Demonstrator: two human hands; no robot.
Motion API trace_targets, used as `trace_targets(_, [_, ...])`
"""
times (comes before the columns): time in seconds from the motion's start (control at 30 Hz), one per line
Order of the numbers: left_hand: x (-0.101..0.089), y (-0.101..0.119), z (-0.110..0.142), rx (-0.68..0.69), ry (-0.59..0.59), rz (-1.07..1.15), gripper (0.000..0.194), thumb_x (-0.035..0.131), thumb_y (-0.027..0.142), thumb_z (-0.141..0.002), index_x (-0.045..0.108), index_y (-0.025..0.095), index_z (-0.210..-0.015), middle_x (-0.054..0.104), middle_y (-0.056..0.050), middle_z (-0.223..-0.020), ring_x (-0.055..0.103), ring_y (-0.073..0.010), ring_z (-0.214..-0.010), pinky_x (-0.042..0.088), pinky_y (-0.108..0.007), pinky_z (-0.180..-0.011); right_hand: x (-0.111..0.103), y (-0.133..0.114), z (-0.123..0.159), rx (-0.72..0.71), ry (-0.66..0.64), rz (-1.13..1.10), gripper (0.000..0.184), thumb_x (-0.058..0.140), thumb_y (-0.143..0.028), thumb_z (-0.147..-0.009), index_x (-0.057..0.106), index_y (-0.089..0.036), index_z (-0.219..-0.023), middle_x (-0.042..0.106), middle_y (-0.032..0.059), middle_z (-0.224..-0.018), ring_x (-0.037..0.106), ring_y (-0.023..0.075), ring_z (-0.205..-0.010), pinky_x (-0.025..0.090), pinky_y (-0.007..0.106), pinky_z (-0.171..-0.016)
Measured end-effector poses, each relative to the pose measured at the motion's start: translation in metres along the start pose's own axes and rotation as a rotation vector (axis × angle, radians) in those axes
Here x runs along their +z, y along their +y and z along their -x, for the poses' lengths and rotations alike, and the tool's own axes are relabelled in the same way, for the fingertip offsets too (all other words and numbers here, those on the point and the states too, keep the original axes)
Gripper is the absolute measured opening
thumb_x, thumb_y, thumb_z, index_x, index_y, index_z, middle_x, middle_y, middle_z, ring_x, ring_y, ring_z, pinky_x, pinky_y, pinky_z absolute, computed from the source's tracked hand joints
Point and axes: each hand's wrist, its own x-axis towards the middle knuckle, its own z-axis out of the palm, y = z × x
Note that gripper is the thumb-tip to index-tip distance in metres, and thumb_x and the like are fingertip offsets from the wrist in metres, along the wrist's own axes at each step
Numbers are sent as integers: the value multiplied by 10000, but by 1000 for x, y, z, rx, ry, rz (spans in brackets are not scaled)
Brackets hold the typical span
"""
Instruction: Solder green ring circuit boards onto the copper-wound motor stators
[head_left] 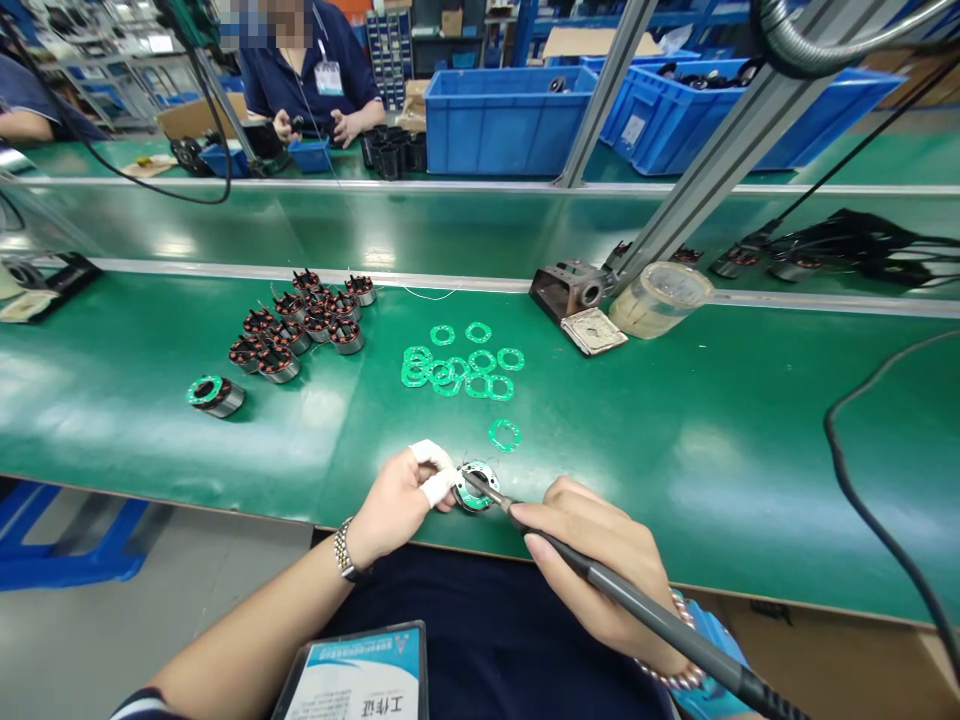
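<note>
Close together, left hand (397,500) pinching a copper-wound stator (475,488) in taped fingers (431,472), right hand (600,560) gripping a slim black soldering iron (637,610), thin metal tip on the stator, flat green rings (457,368) across the glossy green tabletop (675,420)

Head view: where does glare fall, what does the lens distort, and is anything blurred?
Head view: pale glare streaks the green workbench; the wide lens bows the bench edge and tilts the aluminium upright; the soldering iron shows no clear blur.

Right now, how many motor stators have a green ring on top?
2: one stator against the left hand, and one stator alone left of the stator cluster; more may be hidden there.
</note>
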Motion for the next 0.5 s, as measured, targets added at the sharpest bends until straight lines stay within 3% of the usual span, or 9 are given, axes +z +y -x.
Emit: trace_targets(0.5, [0, -2, -2, 1, 0, 29, 199, 640, 315, -693, 518, 159, -675, 562, 34, -502, 553, -97, -483, 467, -226, -535, -2, -2, -2, -37, -14, 7, 233, 499, -63, -769, 617, -169, -940, 566, 27, -610, 513, 144, -558, 454, 289, -520])
